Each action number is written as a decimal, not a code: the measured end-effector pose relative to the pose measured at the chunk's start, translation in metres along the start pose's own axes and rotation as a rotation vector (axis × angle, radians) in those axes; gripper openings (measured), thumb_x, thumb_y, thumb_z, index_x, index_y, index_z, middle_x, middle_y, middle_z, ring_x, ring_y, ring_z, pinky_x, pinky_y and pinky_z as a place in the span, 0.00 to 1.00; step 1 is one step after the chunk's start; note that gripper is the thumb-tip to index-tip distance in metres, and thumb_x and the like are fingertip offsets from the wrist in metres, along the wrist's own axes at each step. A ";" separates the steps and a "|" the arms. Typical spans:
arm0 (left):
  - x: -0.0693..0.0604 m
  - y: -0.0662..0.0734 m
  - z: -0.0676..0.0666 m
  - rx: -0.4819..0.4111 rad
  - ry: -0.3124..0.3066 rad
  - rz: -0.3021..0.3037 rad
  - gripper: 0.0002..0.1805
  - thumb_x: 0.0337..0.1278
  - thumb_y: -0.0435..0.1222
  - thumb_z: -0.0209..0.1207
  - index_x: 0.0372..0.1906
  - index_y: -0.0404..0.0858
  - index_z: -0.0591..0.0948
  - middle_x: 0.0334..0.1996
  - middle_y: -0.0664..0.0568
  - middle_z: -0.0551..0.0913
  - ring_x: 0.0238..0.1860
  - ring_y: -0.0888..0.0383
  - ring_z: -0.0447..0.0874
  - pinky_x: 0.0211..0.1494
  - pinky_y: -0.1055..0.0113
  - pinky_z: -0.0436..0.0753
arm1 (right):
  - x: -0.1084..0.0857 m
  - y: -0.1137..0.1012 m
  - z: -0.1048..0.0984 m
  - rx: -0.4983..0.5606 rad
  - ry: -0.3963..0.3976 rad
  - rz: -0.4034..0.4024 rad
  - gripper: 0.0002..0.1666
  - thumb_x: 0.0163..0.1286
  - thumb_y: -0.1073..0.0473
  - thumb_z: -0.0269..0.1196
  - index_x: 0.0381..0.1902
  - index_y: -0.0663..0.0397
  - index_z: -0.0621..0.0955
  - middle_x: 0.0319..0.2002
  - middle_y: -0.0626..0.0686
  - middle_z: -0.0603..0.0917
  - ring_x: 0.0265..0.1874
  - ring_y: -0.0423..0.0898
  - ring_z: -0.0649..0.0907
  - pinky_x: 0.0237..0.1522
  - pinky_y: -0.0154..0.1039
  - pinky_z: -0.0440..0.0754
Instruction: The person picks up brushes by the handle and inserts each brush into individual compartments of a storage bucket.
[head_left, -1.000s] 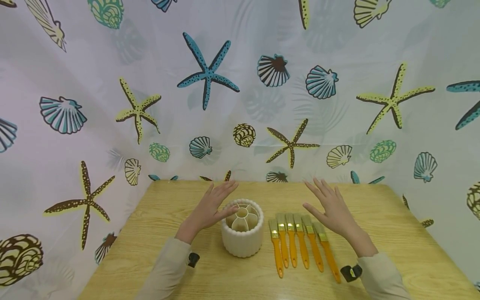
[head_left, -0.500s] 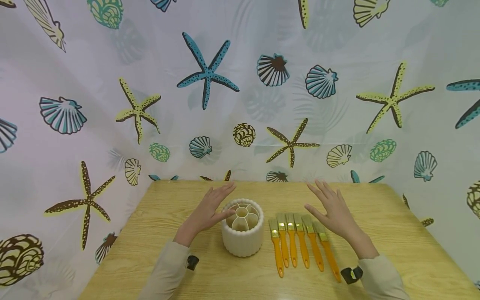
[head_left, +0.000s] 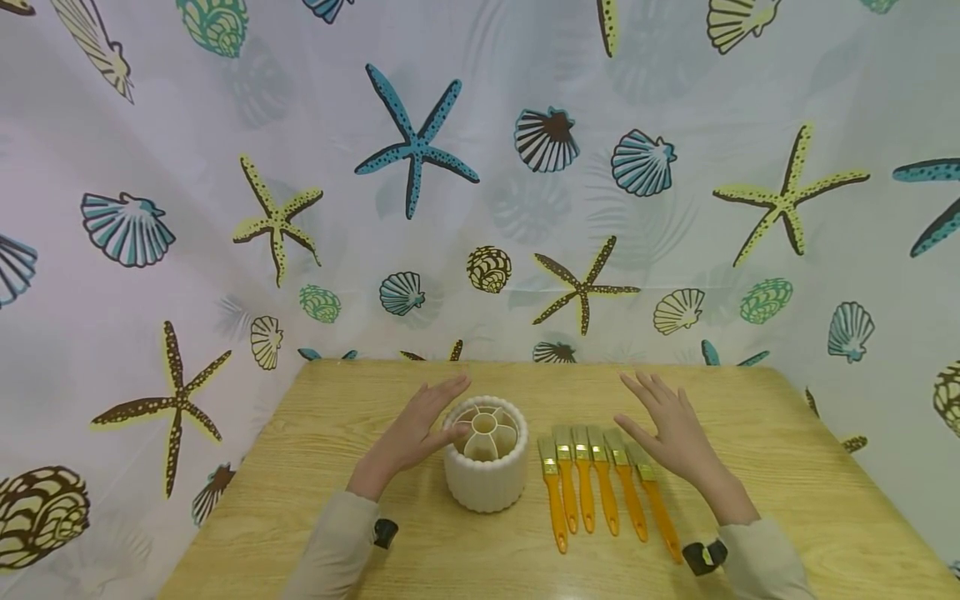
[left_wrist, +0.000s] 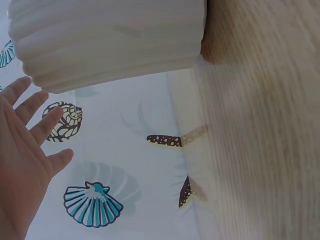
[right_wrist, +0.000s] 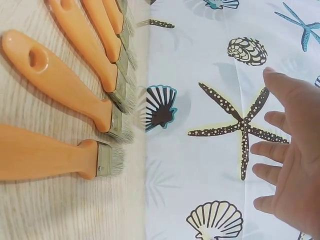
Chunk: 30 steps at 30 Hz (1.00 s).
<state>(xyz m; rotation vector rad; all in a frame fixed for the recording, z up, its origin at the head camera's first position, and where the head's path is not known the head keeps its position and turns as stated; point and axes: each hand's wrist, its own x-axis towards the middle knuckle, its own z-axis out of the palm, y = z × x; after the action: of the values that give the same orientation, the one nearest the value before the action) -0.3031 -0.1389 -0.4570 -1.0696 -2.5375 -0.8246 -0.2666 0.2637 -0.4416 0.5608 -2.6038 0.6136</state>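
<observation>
Flanking the white pot (head_left: 486, 483), the left hand (head_left: 411, 429) and right hand (head_left: 670, 432) grasp nothing

We see the pot standing upright on the wooden table (head_left: 247, 517), its outer wall ribbed. Looking down into it, we make out thin dividers running from a central ring to the wall. To the left of the pot, the left hand hangs with its fingers extended and its grip slack, holding nothing. From the head view, its thumb overlaps the pot's rim; whether they touch we cannot tell. In the left wrist view, we find the fingertips close to that rim.

To the right of the pot, we count six brushes (head_left: 586, 492) lying in a row on the table. Their orange handles fan toward the person, and their pale bristles point away. The brush nearest the pot lies near its wall, apart from it. Farther right of the pot, we see the right hand near the last brush's bristles, fingers extended and spread, its grip slack too. Behind the pot, we see a white curtain (head_left: 337, 100) printed with starfish (head_left: 416, 148) and shells (head_left: 645, 165). Nearer the person than the pot, we notice beige sleeves (head_left: 333, 542).
</observation>
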 end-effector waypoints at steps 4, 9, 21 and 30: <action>-0.003 0.000 0.001 -0.007 -0.009 -0.006 0.38 0.61 0.56 0.51 0.72 0.47 0.56 0.71 0.54 0.57 0.70 0.52 0.55 0.72 0.45 0.46 | -0.003 0.002 0.002 0.022 -0.004 0.011 0.39 0.66 0.45 0.59 0.69 0.52 0.62 0.66 0.68 0.62 0.67 0.67 0.56 0.64 0.69 0.40; -0.005 0.001 0.003 -0.006 -0.017 -0.008 0.38 0.61 0.56 0.52 0.72 0.47 0.57 0.71 0.56 0.57 0.70 0.54 0.55 0.72 0.45 0.47 | -0.007 0.004 0.004 0.026 -0.008 0.027 0.40 0.65 0.46 0.60 0.70 0.52 0.61 0.66 0.68 0.62 0.66 0.67 0.57 0.64 0.69 0.41; -0.012 0.001 0.007 -0.046 -0.033 -0.017 0.40 0.58 0.57 0.54 0.72 0.49 0.56 0.71 0.54 0.57 0.70 0.55 0.55 0.71 0.45 0.49 | -0.015 0.007 0.010 0.017 -0.035 0.048 0.42 0.62 0.52 0.64 0.69 0.58 0.60 0.64 0.67 0.64 0.64 0.69 0.60 0.59 0.72 0.51; -0.017 -0.002 0.010 -0.058 -0.035 -0.036 0.42 0.55 0.57 0.56 0.72 0.49 0.56 0.71 0.56 0.56 0.70 0.54 0.55 0.70 0.44 0.53 | -0.021 0.007 0.010 0.037 -0.062 0.079 0.41 0.63 0.51 0.63 0.67 0.66 0.62 0.63 0.69 0.65 0.63 0.70 0.61 0.57 0.70 0.59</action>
<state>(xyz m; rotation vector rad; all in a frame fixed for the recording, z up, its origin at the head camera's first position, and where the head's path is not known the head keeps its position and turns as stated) -0.2930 -0.1436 -0.4729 -1.0678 -2.5832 -0.9023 -0.2556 0.2705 -0.4619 0.4983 -2.6883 0.6809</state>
